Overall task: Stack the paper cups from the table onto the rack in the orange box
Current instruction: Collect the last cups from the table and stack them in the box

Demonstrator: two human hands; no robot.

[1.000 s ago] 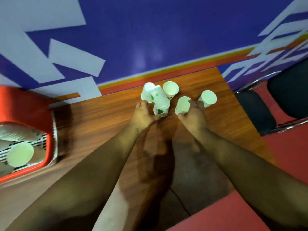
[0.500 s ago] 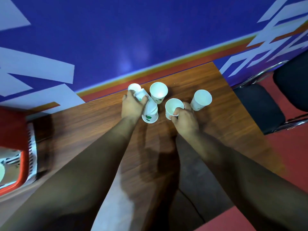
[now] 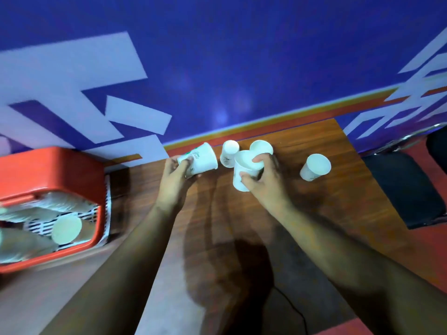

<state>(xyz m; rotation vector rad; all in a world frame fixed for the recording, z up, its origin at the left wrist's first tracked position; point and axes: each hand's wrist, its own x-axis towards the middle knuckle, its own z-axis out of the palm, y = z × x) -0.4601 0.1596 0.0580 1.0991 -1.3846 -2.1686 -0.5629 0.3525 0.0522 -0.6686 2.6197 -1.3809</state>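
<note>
Five white paper cups: a tipped cup lies sideways in the left hand, and an upright cup is gripped by the right hand. Three standing cups are upright on the wood. A sixth cup lies over the white slotted rack in the orange box.

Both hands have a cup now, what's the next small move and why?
Probably nest the two held cups: the left hand grips a tilted cup, the right hand an upright cup, close together; three more stand on the table.
</note>
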